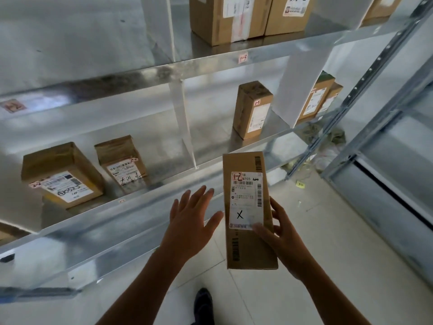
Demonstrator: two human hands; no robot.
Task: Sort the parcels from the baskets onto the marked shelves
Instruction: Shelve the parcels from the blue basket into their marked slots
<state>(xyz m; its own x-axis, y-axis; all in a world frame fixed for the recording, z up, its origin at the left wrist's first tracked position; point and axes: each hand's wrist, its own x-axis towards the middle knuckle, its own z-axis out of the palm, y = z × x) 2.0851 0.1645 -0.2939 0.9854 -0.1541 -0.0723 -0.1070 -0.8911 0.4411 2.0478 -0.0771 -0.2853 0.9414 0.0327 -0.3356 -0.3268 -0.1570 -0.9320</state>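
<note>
My right hand (280, 233) grips a long brown cardboard parcel (246, 170) by its right edge, thumb across the white label. The label carries a red "1-2" mark and a black X. My left hand (191, 215) hovers just left of the parcel with fingers straight and spread, holding nothing and apart from the box. Both hands are in front of a metal shelf rack (145, 207). A tag reading "1-3" (243, 58) sits on the upper shelf's front edge, and a blurred red-marked tag (13, 106) at far left.
Two labelled parcels (62, 173) (123, 161) stand in the left bay, one upright parcel (254, 110) in the middle bay, more (316, 97) at right. Large boxes (234, 17) fill the upper shelf. A second rack frame (384, 118) rises at right. My shoe (203, 303) is on the tiled floor.
</note>
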